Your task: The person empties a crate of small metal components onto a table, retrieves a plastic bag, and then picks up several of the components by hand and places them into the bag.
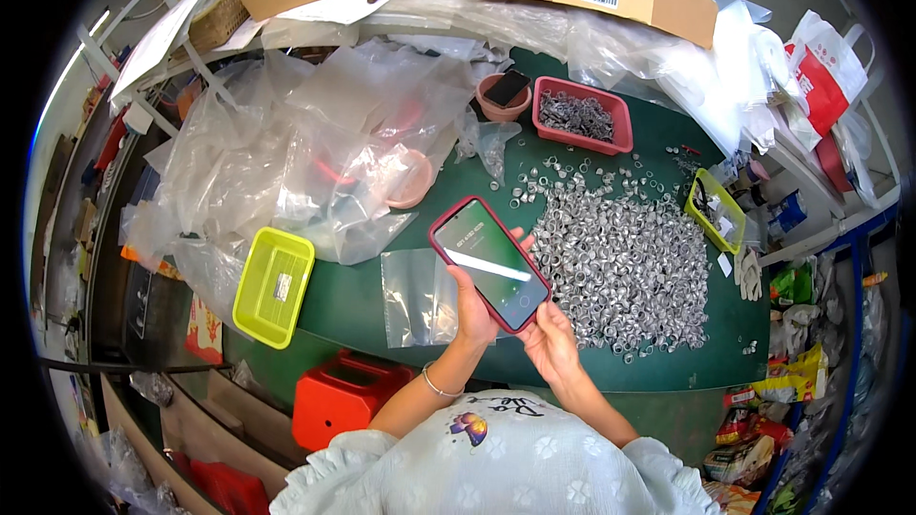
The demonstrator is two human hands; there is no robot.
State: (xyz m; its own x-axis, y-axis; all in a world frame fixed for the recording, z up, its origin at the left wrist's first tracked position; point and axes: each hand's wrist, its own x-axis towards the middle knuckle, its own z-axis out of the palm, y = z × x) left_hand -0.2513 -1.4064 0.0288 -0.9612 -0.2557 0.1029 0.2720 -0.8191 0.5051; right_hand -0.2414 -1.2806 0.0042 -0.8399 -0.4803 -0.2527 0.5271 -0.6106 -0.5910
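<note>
I see the phone [491, 267] above the bench [348, 300], toward its near edge, screen up. Left hand [473, 310] half-curled beneath, likely taking the weight; right hand [553, 343] pinching its lower corner, probably for steadiness. Metal parts [620, 277] heap toward the bench's right edge.

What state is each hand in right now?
Left hand: closed around the rectangular smartphone in a dark-red case.
Right hand: closed, holding that phone's lower right corner.
</note>
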